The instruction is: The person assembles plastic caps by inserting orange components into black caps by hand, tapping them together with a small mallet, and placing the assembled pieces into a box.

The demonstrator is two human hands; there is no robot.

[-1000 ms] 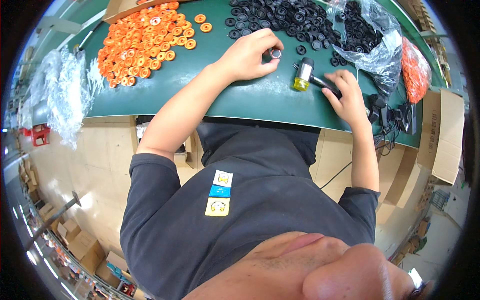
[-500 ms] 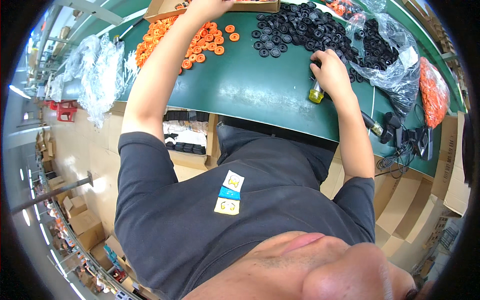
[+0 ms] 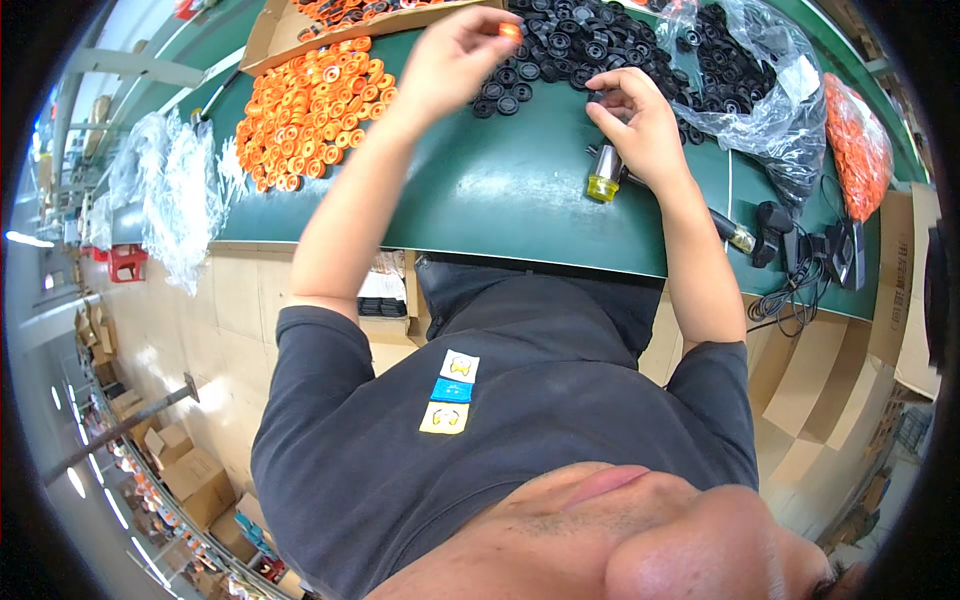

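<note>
Between the fingertips of my left hand (image 3: 455, 60) is a small orange round part (image 3: 511, 33), held above the near edge of the black pile. My right hand (image 3: 643, 125) pinches a small black round part (image 3: 596, 96), mostly hidden by the fingers. Loose black round parts (image 3: 560, 45) are heaped on the green table just beyond both hands. To the left spreads a heap of orange ring-like parts (image 3: 310, 110). Close below my right hand lies a mallet with a metal body and a yellow end (image 3: 604, 180); its handle passes behind my wrist.
A cardboard box (image 3: 265, 40) with orange and black parts stands at the far left of the table (image 3: 520, 200). Right of the pile are an open plastic bag of black parts (image 3: 745, 110), a bag of orange parts (image 3: 855, 145) and a coiled cable (image 3: 795, 300). Clear plastic (image 3: 170, 190) hangs at left.
My left hand has come back from the box, moving right and nearer my right hand with an orange part. My right hand has turned slightly, still pinching its black part.
</note>
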